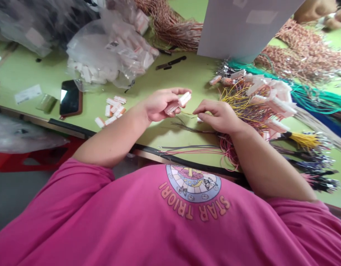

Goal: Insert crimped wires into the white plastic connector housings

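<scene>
Counter: we see one light green counter (187, 77) running across the head view, crowded along its far and right sides.
Left hand: our left hand (159, 105) is closed on white connector housings (179, 103); we count two, one between thumb and fingertips and one lower in the palm, though the palm hides part of it.
Right hand: our right hand (218, 116) is pinched shut on a thin wire (187, 113), thumb against forefinger, just beside the left hand; the wire is too fine to trace far.
Loose housings: about six white pieces (112, 109) lie in one small cluster on the counter near the left forearm; blur keeps the count rough.
Phone: one dark phone (70, 98) lies flat, left of that cluster.
Bags: two clear plastic bags, one of white parts (109, 55) and a darker one (34, 26) at the top left, cut off by the frame.
Wire bundles: yellow wires with white housings (259, 96), teal wires (311, 98) and pink wires (228, 149) tangle together to the right; we cannot count strands.
White box: one pale box (242, 26), cut off at the top.
Another person: a hand (316, 10) at the top right corner, mostly out of frame.
</scene>
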The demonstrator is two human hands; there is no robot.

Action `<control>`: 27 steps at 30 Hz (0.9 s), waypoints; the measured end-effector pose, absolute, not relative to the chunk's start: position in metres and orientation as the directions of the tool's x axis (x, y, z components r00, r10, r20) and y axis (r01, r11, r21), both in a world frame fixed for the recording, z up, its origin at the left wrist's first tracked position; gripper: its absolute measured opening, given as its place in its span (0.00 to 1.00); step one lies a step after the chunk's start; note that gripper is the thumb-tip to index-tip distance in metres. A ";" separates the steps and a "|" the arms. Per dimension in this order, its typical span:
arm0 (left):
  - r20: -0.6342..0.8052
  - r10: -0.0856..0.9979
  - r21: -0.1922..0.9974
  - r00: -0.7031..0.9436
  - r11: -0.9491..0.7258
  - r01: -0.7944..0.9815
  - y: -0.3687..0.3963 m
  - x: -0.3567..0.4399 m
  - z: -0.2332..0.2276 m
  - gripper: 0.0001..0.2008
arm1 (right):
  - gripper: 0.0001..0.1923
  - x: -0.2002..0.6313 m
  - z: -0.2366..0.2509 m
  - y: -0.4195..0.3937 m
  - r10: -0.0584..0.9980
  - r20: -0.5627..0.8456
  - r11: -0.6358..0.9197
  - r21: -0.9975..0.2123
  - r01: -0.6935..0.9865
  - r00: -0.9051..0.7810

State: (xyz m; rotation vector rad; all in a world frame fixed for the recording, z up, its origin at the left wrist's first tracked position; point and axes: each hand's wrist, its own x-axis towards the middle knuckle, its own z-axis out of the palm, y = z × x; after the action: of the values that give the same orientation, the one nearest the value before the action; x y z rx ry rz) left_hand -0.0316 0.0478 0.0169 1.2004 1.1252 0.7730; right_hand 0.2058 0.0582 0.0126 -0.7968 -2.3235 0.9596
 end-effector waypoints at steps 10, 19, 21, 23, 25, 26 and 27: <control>-0.395 0.831 0.853 0.391 0.490 -0.180 0.035 -0.008 0.003 0.28 | 0.10 0.206 0.010 0.051 0.816 0.281 0.533 -0.703 0.471 -0.504; -0.369 0.829 0.838 0.420 0.492 -0.234 0.031 -0.013 -0.004 0.14 | 0.14 0.202 0.005 0.044 0.850 0.228 0.500 -0.630 0.594 -0.475; -0.369 0.838 0.836 0.402 0.489 -0.251 0.031 -0.014 -0.003 0.12 | 0.15 0.202 0.004 0.044 0.841 0.231 0.513 -0.628 0.585 -0.490; -0.355 0.855 0.854 0.377 0.461 -0.241 0.031 -0.014 -0.003 0.15 | 0.15 0.202 0.004 0.045 0.830 0.218 0.523 -0.624 0.581 -0.513; -0.315 0.879 0.888 0.358 0.406 -0.217 0.031 -0.014 -0.005 0.18 | 0.14 0.202 0.005 0.045 0.827 0.203 0.523 -0.618 0.587 -0.524; -0.294 0.889 0.900 0.352 0.381 -0.211 0.031 -0.013 -0.006 0.21 | 0.13 0.202 0.005 0.044 0.829 0.203 0.522 -0.616 0.591 -0.521; -0.285 0.894 0.906 0.346 0.369 -0.207 0.030 -0.012 -0.007 0.25 | 0.13 0.202 0.005 0.044 0.834 0.211 0.518 -0.614 0.595 -0.509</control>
State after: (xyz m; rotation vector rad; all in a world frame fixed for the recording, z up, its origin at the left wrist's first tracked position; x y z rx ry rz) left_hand -0.0124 0.0304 -0.0068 0.9037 0.9349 0.8569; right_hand 0.2021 0.0442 0.0048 -1.1660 -2.2737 0.6537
